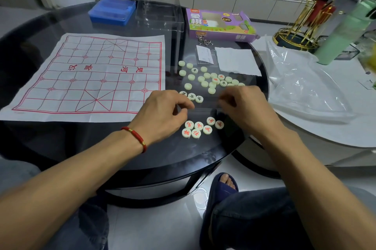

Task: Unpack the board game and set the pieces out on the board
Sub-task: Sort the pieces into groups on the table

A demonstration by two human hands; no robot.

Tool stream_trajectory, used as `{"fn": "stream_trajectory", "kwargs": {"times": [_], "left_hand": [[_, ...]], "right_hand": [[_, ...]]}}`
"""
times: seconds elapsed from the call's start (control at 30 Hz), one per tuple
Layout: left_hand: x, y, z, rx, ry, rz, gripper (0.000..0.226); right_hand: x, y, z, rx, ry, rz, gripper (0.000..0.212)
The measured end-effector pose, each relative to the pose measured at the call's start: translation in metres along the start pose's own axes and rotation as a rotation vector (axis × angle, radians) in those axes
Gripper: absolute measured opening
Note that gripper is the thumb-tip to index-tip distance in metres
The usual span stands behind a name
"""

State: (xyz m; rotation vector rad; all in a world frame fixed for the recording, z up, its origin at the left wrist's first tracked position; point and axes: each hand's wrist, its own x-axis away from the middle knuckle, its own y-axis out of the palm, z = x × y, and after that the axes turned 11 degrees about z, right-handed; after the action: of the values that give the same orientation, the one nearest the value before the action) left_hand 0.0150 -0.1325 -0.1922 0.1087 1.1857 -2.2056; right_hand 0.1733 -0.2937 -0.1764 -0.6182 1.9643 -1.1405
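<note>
- Seven red-marked pieces (201, 127) lie grouped on the dark table (61, 20), between both hands.
- Left hand (162, 111): fingers curled; any grip is unclear.
- Right hand (244, 105): fingertips hidden, grip unclear, covering some loose pieces (205, 79).
- Paper board (91, 75) lies bare, leftward.

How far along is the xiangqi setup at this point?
Done: the purple xiangqi box is emptied and the paper board lies unfolded. In hand: the left hand and right hand work beside the board among loose discs, seven red-lettered pieces grouped face up near them. Left: flipping the face-down pile and placing pieces; none is on the board.
</note>
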Motion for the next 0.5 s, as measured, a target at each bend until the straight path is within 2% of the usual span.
{"fn": "stream_trajectory", "kwargs": {"times": [0.1, 0.3, 0.4, 0.5], "left_hand": [[0.001, -0.002, -0.001, -0.003, 0.004, 0.007, 0.021], [0.0, -0.008, -0.004, 0.004, 0.007, 0.049, 0.024], [-0.001, -0.008, -0.003, 0.021, 0.011, 0.06, 0.026], [0.0, -0.007, -0.001, 0.03, 0.024, 0.058, 0.027]], "right_hand": [[-0.017, 0.015, 0.001, 0.047, 0.014, 0.037, 0.025], [-0.017, 0.023, 0.0, 0.072, 0.011, 0.035, 0.01], [-0.013, 0.02, 0.0, 0.086, -0.014, 0.026, 0.009], [-0.01, 0.015, 0.005, -0.083, 0.127, 0.091, 0.002]]}}
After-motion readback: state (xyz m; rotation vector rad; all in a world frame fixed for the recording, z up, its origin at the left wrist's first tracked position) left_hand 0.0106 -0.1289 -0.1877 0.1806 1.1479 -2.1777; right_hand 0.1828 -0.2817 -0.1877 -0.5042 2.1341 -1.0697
